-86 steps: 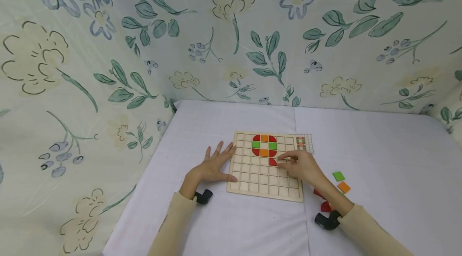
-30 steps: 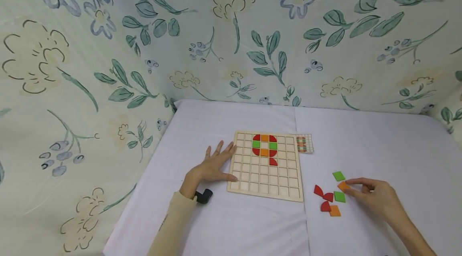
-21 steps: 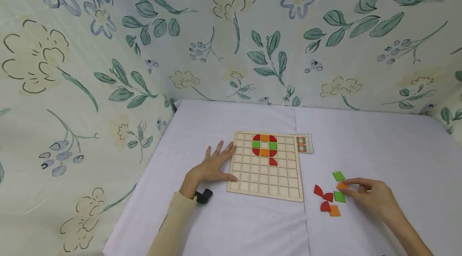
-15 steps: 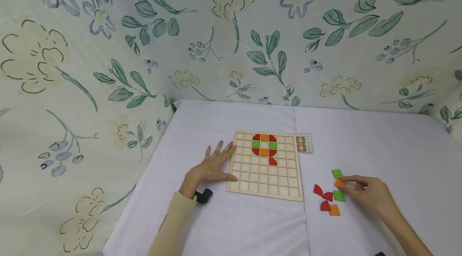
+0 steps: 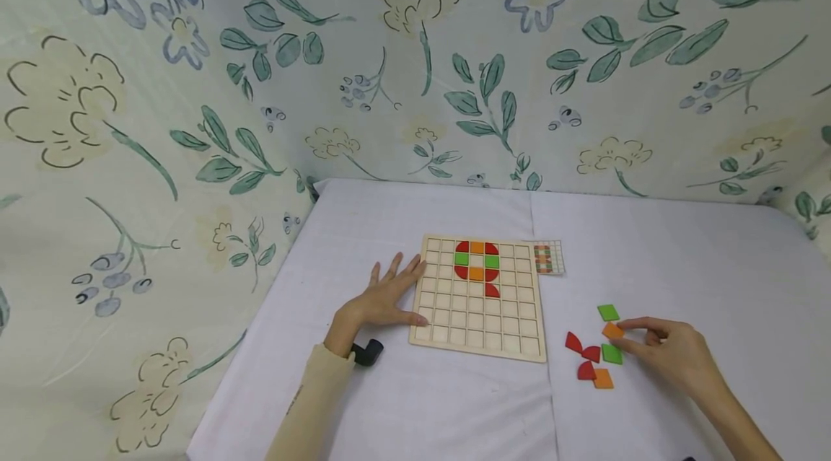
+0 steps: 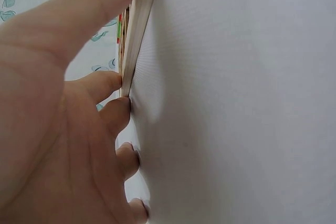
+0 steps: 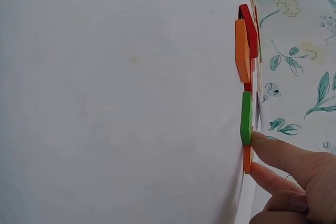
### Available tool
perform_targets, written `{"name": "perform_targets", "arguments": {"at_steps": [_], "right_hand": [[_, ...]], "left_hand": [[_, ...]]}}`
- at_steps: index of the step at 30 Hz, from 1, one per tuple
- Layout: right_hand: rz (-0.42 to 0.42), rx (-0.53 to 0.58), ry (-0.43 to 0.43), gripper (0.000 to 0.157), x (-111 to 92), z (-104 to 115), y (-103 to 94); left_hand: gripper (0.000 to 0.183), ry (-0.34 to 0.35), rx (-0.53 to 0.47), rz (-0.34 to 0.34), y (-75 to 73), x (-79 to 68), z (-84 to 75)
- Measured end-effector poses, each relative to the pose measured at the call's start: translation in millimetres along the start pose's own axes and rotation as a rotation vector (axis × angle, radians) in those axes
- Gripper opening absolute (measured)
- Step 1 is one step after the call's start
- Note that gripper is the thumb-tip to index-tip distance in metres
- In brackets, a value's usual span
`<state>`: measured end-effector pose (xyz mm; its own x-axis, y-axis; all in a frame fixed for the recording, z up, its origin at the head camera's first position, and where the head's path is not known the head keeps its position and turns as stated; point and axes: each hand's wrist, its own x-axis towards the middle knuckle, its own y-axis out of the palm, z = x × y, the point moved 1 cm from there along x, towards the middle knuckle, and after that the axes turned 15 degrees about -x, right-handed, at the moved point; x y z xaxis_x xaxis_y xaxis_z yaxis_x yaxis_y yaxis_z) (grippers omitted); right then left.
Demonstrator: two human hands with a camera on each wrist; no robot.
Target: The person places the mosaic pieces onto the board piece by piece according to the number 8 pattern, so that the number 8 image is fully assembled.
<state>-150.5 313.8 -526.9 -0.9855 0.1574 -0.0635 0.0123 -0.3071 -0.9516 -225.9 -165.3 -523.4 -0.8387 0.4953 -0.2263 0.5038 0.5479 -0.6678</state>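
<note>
White cloth (image 5: 675, 266) spreads below — floral fabric (image 5: 415, 111) with green leaves (image 5: 698, 42) hangs behind it.

Markings: no text you can read in any of your three views.
On your left sleeve (image 5: 311, 403) you have one short, dark line of what appears to be lettering (image 5: 295, 400), set lengthwise; in your head view it is too small and blurred for you to make out a single character; wording recorded as unreadable.
</note>
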Motion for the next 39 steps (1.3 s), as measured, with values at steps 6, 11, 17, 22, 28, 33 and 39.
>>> {"name": "perform_targets", "arguments": {"at_steps": [6, 11, 17, 22, 28, 33, 39], "right_hand": [[0.012, -0.002, 0.007, 0.04, -0.3, 1.9, -1.8], [-0.019, -0.015, -0.047, 0.037, -1.3, 7.9, -3.1], [-0.033, -0.008, -0.074, 0.039, 0.1, 16.4, -6.3], [-0.051, -0.014, -0.152, 0.037, 4.2, 29.6, -9.8], [-0.06, 0.019, -0.265, 0.033, 12.6, 53.2, -15.2], [-0.015, 0.053, -0.319, 0.033, 20.4, 72.2, -15.5], [0.027, 0.073, -0.391, 0.034, 33.7, 98.1, -11.2]], "left_hand": [[0.113, -0.005, 0.006, 0.003, -0.9, 0.3, -0.1], [0.113, 0.002, 0.004, 0.001, -1.4, 0.6, -0.7], [0.113, 0.006, -0.007, 0.005, -2.4, -0.2, -2.4], [0.113, 0.002, -0.007, 0.006, -2.3, -0.3, -2.2], [0.113, -0.006, 0.007, 0.004, -1.7, -0.2, -2.1], [0.113, -0.008, 0.008, 0.005, -1.0, -0.5, -2.8], [0.113, -0.01, -0.007, 0.007, -1.2, -0.8, -4.2]]}}
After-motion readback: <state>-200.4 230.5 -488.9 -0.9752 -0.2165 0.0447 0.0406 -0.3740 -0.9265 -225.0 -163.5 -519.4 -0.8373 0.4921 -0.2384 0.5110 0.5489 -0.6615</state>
